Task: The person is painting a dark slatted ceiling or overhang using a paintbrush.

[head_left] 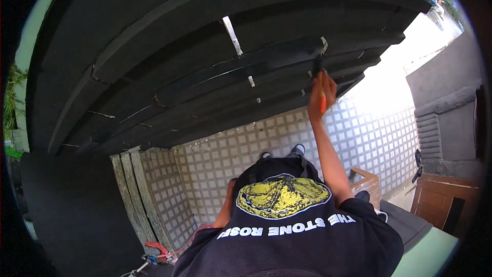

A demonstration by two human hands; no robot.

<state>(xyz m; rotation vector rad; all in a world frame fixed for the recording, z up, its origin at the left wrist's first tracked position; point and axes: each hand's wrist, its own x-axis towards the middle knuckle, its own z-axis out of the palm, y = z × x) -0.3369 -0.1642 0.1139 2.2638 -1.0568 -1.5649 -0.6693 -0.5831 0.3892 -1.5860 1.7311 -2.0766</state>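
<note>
My right hand (pixel 322 88) is raised at the end of an outstretched arm, closed around a paintbrush. The paintbrush (pixel 323 104) has an orange handle end, and its dark bristle end meets the black stepped panelling (pixel 205 0). A glossier dark streak runs left from the brush along one band. Beside the bristles is a pale strip (pixel 324 45), and another white strip (pixel 232 36) shows farther left. My left hand (pixel 230 189) hangs low by my left hip; its fingers are hidden.
Below the panelling lies a checkered tile floor (pixel 215 159). Weathered wooden slats (pixel 137 190) stand at left, with a red object (pixel 156 249) and a cable near their lower end. A brown box-like piece (pixel 366 187) is by my right side. A grey wall (pixel 446 97) rises far right.
</note>
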